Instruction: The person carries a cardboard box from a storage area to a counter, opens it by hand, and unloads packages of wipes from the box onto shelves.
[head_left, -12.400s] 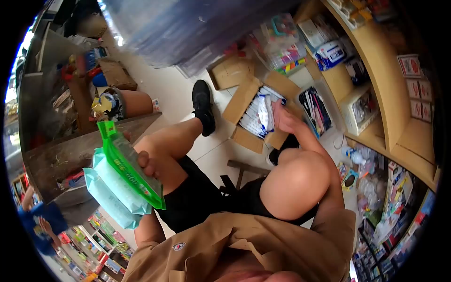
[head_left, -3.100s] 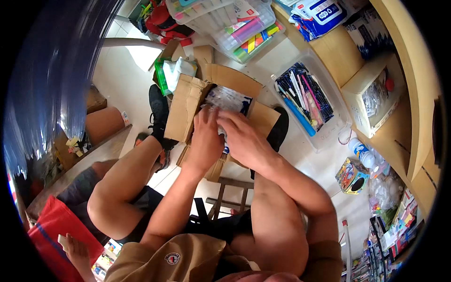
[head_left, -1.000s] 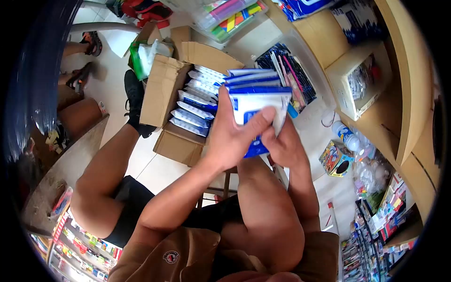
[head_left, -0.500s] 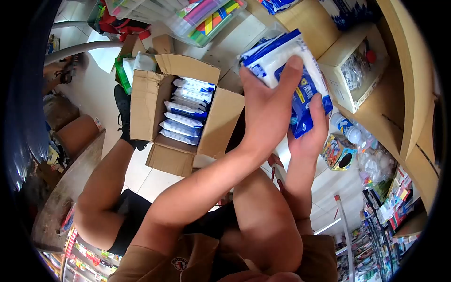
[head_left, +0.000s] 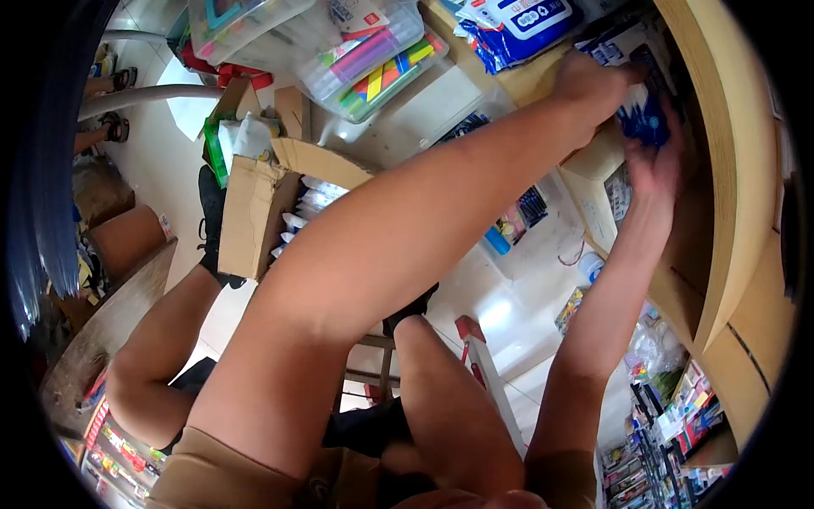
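My left hand [head_left: 596, 92] reaches up and right across the view, its fingers closed on the top of blue-and-white packs of wipes [head_left: 644, 117]. From below, my right hand [head_left: 657, 161] grips the same packs. Both hands are inside a wooden shelf [head_left: 716, 170], near its back, and the fingers partly cover the packs. Down to the left, an open cardboard box [head_left: 252, 212] holds several similar white-and-blue packs [head_left: 318, 197]. My left forearm hides much of that box.
Larger blue wipe packs [head_left: 530, 30] lie on the shelf top. A white box [head_left: 593, 174] stands beside my right wrist. Clear plastic cases with coloured pens [head_left: 373, 64] sit at the upper left. A metal-legged stool [head_left: 483, 365] is by my knee; wrapped goods [head_left: 657, 343] lie lower right.
Both hands have moved up and right with the packs, from above the floor into the shelf. My left arm now crosses in front of the cardboard box.
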The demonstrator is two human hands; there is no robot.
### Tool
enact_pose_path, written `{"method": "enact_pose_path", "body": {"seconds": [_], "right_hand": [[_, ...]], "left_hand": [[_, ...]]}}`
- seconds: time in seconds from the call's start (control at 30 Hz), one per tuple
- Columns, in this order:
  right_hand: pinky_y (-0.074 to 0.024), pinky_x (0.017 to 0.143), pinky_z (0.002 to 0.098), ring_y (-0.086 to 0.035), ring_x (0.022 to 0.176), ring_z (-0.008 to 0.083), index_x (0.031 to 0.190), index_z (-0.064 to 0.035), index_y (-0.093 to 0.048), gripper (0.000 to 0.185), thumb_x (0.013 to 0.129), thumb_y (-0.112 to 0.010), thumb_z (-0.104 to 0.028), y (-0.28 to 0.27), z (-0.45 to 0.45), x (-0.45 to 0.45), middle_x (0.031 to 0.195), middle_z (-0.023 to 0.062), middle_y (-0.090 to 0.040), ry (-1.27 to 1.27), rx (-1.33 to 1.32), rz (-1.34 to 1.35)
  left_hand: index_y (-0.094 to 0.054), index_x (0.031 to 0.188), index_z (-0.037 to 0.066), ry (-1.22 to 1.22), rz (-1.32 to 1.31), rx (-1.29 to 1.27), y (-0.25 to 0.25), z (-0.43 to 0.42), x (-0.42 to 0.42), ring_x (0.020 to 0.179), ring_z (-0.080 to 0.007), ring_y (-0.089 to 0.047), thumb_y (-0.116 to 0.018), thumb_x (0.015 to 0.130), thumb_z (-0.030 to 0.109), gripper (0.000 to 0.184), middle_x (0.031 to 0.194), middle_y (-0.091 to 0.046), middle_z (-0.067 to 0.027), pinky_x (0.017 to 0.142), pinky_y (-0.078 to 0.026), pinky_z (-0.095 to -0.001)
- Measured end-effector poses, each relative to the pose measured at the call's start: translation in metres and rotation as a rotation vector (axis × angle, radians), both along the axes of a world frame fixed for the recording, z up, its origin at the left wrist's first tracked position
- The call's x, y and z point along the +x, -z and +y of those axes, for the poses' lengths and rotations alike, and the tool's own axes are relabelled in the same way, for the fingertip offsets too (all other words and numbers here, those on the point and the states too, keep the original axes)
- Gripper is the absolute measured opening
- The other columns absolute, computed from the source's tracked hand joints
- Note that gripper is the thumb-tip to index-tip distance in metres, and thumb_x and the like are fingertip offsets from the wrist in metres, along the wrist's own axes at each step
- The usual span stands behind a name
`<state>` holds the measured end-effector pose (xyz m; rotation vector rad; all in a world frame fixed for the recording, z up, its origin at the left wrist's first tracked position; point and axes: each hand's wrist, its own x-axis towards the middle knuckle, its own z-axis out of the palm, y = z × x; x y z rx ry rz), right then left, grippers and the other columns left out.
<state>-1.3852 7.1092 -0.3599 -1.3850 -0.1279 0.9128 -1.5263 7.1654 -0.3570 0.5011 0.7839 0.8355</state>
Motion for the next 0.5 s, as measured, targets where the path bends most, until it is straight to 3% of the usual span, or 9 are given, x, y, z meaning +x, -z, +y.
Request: {"method": "enact_pose_path", "body": {"seconds": [0.07, 0.13, 0.17, 0.23, 0.3, 0.37, 0.43, 0.5], "right_hand": [[-0.0523, 0.096, 0.0403, -0.061, 0.118, 0.0241, 0.131, -0.0067, -0.063, 0.037, 0.099, -0.062, -0.026, 0.016, 0.018, 0.029, 0.129, 0.0108, -0.066, -0.032, 0.022, 0.009], [-0.0530, 0.096, 0.0393, -0.062, 0.116, 0.0242, 0.130, -0.0033, -0.062, 0.037, 0.102, -0.058, -0.028, 0.055, 0.034, 0.086, 0.127, 0.0119, -0.066, -0.168, 0.007, -0.099], [-0.0530, 0.096, 0.0393, -0.062, 0.116, 0.0242, 0.130, -0.0033, -0.062, 0.037, 0.102, -0.058, -0.028, 0.058, 0.035, 0.087, 0.127, 0.0119, -0.066, -0.169, 0.004, -0.092], [-0.0478, 0.102, 0.0448, -0.051, 0.131, 0.0259, 0.146, -0.0097, -0.050, 0.049, 0.102, -0.060, -0.029, 0.044, 0.037, 0.073, 0.147, 0.0095, -0.052, -0.150, 0.028, -0.032], [-0.0458, 0.104, 0.0439, -0.054, 0.129, 0.0265, 0.146, -0.0067, -0.049, 0.054, 0.100, -0.064, -0.029, 0.027, 0.018, 0.031, 0.143, 0.0103, -0.056, -0.165, 0.020, -0.170], [-0.0455, 0.106, 0.0411, -0.056, 0.127, 0.0297, 0.144, -0.0033, -0.052, 0.055, 0.099, -0.063, -0.033, 0.018, 0.005, 0.007, 0.142, 0.0158, -0.057, -0.150, -0.232, -0.850], [-0.0437, 0.108, 0.0417, -0.055, 0.131, 0.0346, 0.146, -0.0025, -0.050, 0.060, 0.098, -0.062, -0.036, 0.014, -0.001, -0.003, 0.146, 0.0213, -0.054, -0.017, -0.672, -1.525], [-0.0411, 0.111, 0.0451, -0.051, 0.134, 0.0386, 0.145, -0.0036, -0.051, 0.064, 0.094, -0.065, -0.040, 0.003, 0.012, -0.011, 0.148, 0.0242, -0.049, -0.324, -0.284, -1.877]], "left_hand": [[-0.070, 0.111, -0.009, 0.074, 0.216, -0.053, -0.002, 0.013, 0.014, 0.088, -0.0238, -0.064, -0.081, 0.083, 0.026, 0.047, 0.102, -0.071, -0.0169, 0.079, -0.051, -0.0385], [-0.069, 0.113, -0.010, 0.101, 0.222, -0.077, 0.015, 0.023, 0.032, 0.089, -0.0248, -0.065, -0.081, 0.084, 0.025, 0.048, 0.104, -0.070, -0.0176, 0.080, -0.051, -0.0390], [-0.068, 0.116, -0.011, 0.124, 0.220, -0.089, 0.026, 0.027, 0.042, 0.090, -0.0258, -0.065, -0.080, 0.086, 0.025, 0.049, 0.106, -0.070, -0.0184, 0.082, -0.051, -0.0394], [-0.067, 0.116, -0.012, 0.093, 0.148, -0.064, 0.049, 0.025, 0.058, 0.088, -0.0257, -0.065, -0.077, 0.089, 0.021, 0.044, 0.110, -0.069, -0.0179, 0.080, -0.052, -0.0381], [-0.066, 0.115, -0.010, 0.088, -0.004, -0.017, 0.066, 0.023, 0.068, 0.087, -0.0257, -0.064, -0.072, 0.093, 0.015, 0.034, 0.109, -0.067, -0.0161, 0.081, -0.053, -0.0383], [-0.064, 0.114, -0.007, 0.128, -0.050, -0.095, 0.060, 0.022, 0.058, 0.089, -0.0258, -0.063, -0.067, 0.096, 0.016, 0.029, 0.106, -0.066, -0.0151, 0.082, -0.054, -0.0389], [-0.063, 0.113, -0.005, 0.165, -0.092, -0.177, 0.061, 0.019, 0.050, 0.090, -0.0258, -0.062, -0.062, 0.100, 0.017, 0.026, 0.102, -0.064, -0.0141, 0.083, -0.054, -0.0395], [-0.060, 0.116, 0.000, 0.049, -0.310, -0.340, 0.058, 0.017, 0.045, 0.097, -0.0263, -0.060, -0.049, 0.107, 0.027, 0.032, 0.100, -0.062, -0.0126, 0.087, -0.054, -0.0422]]}}
